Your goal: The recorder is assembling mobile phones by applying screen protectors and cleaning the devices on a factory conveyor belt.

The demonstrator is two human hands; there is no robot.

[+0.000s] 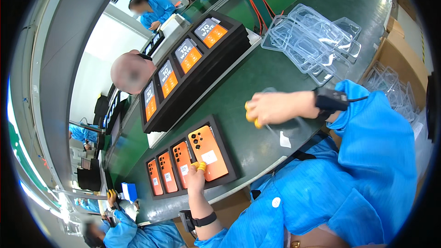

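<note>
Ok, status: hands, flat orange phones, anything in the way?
Left hand touching rightmost phone; three others in rectangular black tray. Right hand at blurred clear plastic piece. Nothing visibly blocking.

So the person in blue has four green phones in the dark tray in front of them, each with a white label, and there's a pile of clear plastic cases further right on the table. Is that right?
Not quite: the phones are orange, not green, as the head view shows. The rest stands, the pile of clear plastic cases included.
</note>
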